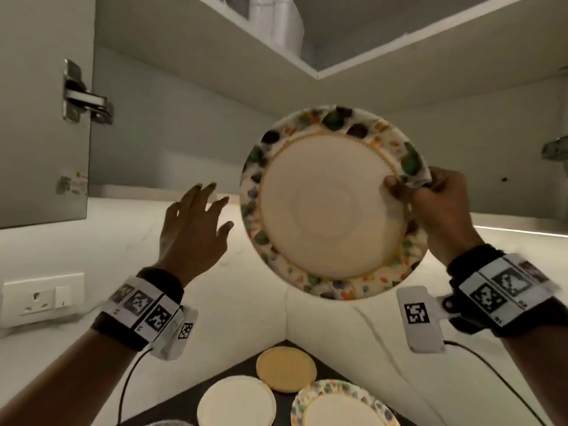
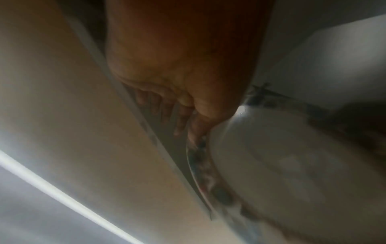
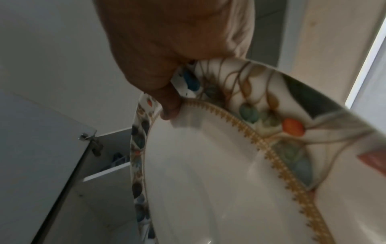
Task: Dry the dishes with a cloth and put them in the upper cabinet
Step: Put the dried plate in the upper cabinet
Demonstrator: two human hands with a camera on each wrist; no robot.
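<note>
i note my right hand (image 1: 436, 204) pinching the patterned plate (image 1: 332, 207) by one rim edge only, left hand (image 1: 193, 229) spread wide and empty beside it, so a slip or a knock on the cabinet shelf (image 1: 399, 50) is the risk.

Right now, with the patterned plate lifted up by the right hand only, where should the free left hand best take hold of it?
Take the patterned plate at its left rim, opposite the right hand, which pinches the right rim with the thumb on the face. The plate is tilted with its face toward the person, and the open left hand is beside that bare edge, apparently not touching.
</note>
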